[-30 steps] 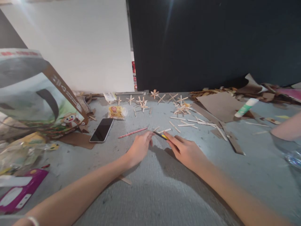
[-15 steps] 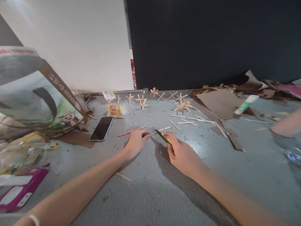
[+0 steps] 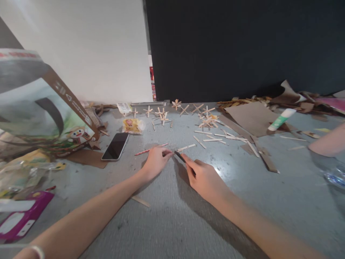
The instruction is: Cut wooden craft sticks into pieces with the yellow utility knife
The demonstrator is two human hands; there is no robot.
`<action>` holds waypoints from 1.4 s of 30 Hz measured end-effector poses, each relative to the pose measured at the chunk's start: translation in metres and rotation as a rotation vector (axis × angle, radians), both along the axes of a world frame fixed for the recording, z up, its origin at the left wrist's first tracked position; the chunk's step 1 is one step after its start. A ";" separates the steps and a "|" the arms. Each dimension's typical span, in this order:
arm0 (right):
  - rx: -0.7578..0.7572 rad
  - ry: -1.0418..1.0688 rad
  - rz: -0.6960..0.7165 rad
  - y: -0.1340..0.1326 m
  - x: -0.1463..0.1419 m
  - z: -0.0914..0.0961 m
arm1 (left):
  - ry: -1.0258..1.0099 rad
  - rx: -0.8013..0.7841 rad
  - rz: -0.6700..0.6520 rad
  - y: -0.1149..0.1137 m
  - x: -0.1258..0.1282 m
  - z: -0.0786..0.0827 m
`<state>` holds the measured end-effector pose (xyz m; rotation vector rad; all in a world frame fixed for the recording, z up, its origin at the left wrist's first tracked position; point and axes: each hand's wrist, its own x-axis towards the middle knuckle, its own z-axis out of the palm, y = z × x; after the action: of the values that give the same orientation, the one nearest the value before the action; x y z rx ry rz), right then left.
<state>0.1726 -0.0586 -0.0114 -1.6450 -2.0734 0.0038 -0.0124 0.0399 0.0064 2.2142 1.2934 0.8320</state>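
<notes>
My left hand [image 3: 156, 162] rests on the grey table, its fingers pinched together at the near end of a pale wooden stick [image 3: 186, 147]. A pink striped stick [image 3: 150, 150] lies just beyond its knuckles. My right hand [image 3: 205, 177] is closed round a dark cutter [image 3: 179, 156], whose tip points toward my left fingertips. Whether the cutter's tip touches the stick I cannot tell.
A black phone [image 3: 115, 146] lies left of my hands. Loose sticks [image 3: 212, 138] and several star-shaped stick pieces [image 3: 161, 114] sit farther back. Brown cardboard [image 3: 250, 117] and a glue stick [image 3: 281, 119] lie at the right, where another person's arm [image 3: 327, 142] enters. A printed box [image 3: 40, 108] stands at left.
My right hand has turned so the cutter's yellow side no longer shows, and its tip has come closer to my left fingertips. My left hand has shifted only slightly.
</notes>
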 end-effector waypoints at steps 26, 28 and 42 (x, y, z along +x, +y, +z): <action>-0.325 -0.394 -0.066 -0.003 -0.021 0.022 | 0.051 0.053 -0.007 0.003 0.006 -0.010; -0.326 -0.381 -0.060 -0.003 -0.021 0.022 | 0.060 0.042 -0.008 0.004 0.005 -0.010; -0.315 -0.353 -0.064 -0.001 -0.023 0.017 | 0.038 0.025 -0.004 0.003 0.007 -0.009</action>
<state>0.1495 -0.0600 0.0061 -2.0216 -2.3746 0.0210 -0.0057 0.0432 -0.0027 2.2621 1.3026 0.8120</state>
